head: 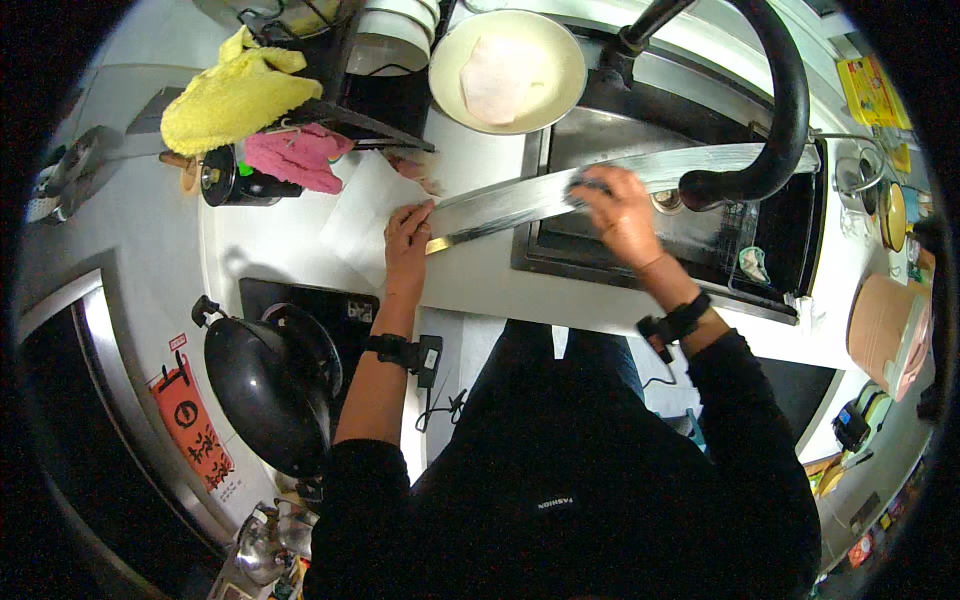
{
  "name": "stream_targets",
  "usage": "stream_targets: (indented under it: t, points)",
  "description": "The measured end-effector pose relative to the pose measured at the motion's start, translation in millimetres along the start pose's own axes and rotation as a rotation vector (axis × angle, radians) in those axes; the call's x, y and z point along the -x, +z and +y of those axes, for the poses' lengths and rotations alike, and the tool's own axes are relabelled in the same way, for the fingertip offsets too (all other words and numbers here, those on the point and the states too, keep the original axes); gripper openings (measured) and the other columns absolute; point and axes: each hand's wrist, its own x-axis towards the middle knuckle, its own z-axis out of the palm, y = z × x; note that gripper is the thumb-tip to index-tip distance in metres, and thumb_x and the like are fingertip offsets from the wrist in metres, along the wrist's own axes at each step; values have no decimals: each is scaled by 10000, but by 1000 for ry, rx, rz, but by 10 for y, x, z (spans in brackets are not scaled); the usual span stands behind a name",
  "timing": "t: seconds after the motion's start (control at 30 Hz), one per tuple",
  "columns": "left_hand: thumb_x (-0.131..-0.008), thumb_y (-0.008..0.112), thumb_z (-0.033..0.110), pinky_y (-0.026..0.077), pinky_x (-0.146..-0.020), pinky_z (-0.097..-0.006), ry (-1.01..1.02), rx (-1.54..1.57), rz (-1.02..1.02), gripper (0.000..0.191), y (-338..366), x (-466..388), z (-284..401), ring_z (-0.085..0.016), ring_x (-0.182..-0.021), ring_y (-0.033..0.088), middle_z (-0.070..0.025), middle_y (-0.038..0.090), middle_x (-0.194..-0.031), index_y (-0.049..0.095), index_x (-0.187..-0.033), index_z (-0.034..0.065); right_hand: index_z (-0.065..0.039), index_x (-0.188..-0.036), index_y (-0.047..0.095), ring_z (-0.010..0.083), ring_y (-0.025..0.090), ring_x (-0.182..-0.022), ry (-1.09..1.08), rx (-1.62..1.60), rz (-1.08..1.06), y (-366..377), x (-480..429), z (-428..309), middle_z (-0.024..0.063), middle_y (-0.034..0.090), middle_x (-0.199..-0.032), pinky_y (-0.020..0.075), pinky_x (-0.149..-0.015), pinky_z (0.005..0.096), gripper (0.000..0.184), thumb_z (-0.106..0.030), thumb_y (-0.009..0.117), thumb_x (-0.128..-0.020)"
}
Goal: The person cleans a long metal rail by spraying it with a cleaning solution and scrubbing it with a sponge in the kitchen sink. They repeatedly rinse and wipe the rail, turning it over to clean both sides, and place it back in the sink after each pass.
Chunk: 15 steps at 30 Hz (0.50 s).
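Note:
A long flat metal panel (517, 201) slants across the counter and over the sink (622, 247), its far right part passing behind the faucet. My left hand (407, 234) grips the panel's left end, above a white paper sheet (364, 214). Pressed to the middle of the panel is a dark scouring pad (579, 187), with my right hand (619, 214) closed around it. The hand is slightly blurred, and its fingers hide part of the pad. Whitish streaks cover the panel's right stretch.
A black faucet (787, 97) arches over the sink. Behind the panel stands a cream pan (555, 97) with a pale flat piece inside. Yellow (232, 101) and pink cloths (296, 156) hang at a rack on the left. A black wok (262, 397) sits near my left forearm.

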Motion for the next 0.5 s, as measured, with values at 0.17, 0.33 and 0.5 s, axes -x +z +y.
stream_targets:
  t: [0.17, 0.33, 0.5]
  points:
    - [-955, 521, 41, 420, -1051, -322, -36, 214, 11, 334, -11, -28, -61, -217, -1212, 528, -61, 559, -1310, 682, -1241, 103, -184, -1067, 754, 311, 528, -1228, -197, -376, -114, 914, -337, -1168, 61, 598, -1280, 444, -1028, 455, 347, -210, 763, -721]
    - [-873, 497, -52, 434, -1000, -349, 8, 109, 80, 391, 47, -63, -95, -261, -1170, 542, -92, 605, -1238, 708, -1169, 92, -74, -872, 721, 309, 559, -1169, -325, -325, -140, 780, -441, -1180, 94, 615, -1228, 460, -986, 438, 128, -121, 681, -760]
    - [-841, 512, -62, 434, -993, -359, 171, 28, 91, 381, 56, -83, -132, -264, -1152, 550, -85, 632, -1190, 707, -1137, 80, -108, -804, 687, 320, 575, -1124, -125, -207, -8, 200, -254, -616, 88, 623, -1163, 462, -966, 445, 86, -86, 695, -722]
